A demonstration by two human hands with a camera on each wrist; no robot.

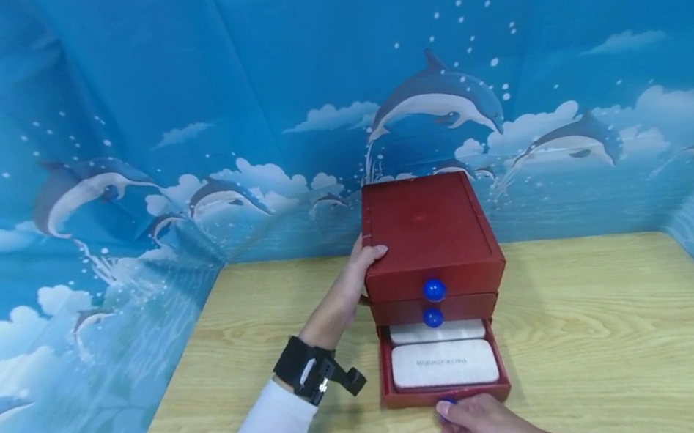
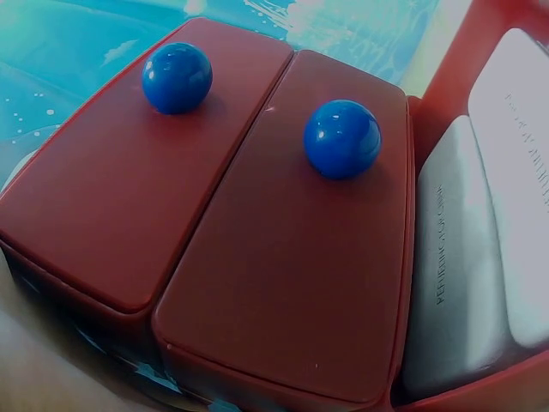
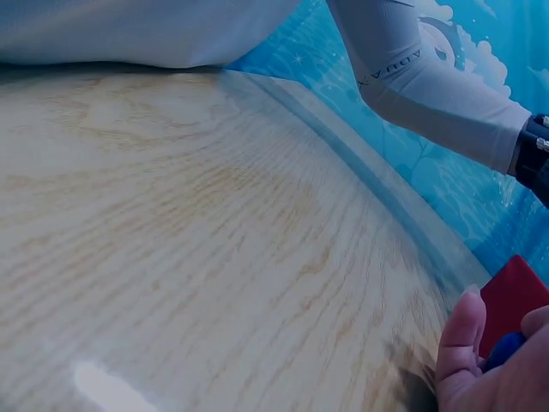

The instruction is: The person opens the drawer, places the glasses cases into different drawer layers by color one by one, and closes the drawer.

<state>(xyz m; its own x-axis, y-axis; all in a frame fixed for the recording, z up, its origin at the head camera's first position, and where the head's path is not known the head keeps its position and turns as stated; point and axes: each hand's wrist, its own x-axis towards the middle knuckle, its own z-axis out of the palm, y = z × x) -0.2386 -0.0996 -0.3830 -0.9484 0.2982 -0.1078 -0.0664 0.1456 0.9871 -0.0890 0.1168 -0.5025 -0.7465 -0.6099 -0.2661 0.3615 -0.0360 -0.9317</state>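
Note:
A red drawer box (image 1: 428,223) stands on the table, its two upper drawers shut, each with a round blue knob (image 1: 434,290). Pulled out towards the person is the bottom drawer (image 1: 406,400). Inside it lie two white cases with rounded corners; the front case (image 1: 445,371) bears printed lettering, and the rear case (image 1: 436,332) is partly under the drawer above. My left hand (image 1: 354,275) holds the box's left side, thumb over the top edge, its other fingers mostly hidden. My right hand (image 1: 486,425) pinches the bottom drawer's blue knob (image 3: 506,348) between thumb and fingers.
The wood-grain table (image 1: 602,328) spreads to both sides of the box. Behind and beside it hangs a blue cloth (image 1: 296,46) printed with dolphins, close to the back of the box. A black strap (image 1: 311,369) with a loose end circles the left wrist.

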